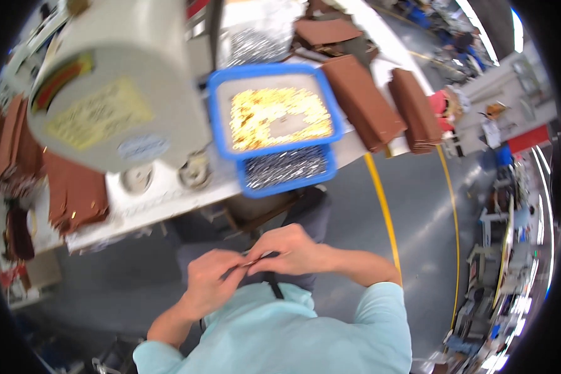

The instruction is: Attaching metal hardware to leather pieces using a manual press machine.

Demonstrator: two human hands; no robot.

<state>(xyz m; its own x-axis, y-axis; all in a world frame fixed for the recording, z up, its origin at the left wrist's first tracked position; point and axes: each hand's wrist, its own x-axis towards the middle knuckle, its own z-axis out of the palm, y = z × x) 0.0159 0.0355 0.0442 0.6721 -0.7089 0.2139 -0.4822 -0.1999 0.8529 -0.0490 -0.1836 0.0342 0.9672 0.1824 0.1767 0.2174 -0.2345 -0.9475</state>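
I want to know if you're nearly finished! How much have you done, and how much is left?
Stacks of brown pieces already sit on the workbench. Right now the left hand and right hand pinch one small thin piece between them. The blue tray of gold parts is mostly full, so probably plenty remains.

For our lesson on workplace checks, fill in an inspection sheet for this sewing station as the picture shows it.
Surface: white worktable, crowded.
Job's things: small thin piece pinched between left hand and right hand, over the lap.
Clutter: blue tray of gold parts; blue tray of silver parts; brown leather stacks.
Hands: both shut on the piece.
Cables: nothing seen.
Surroundings: white sewing machine head; grey floor with yellow lines.
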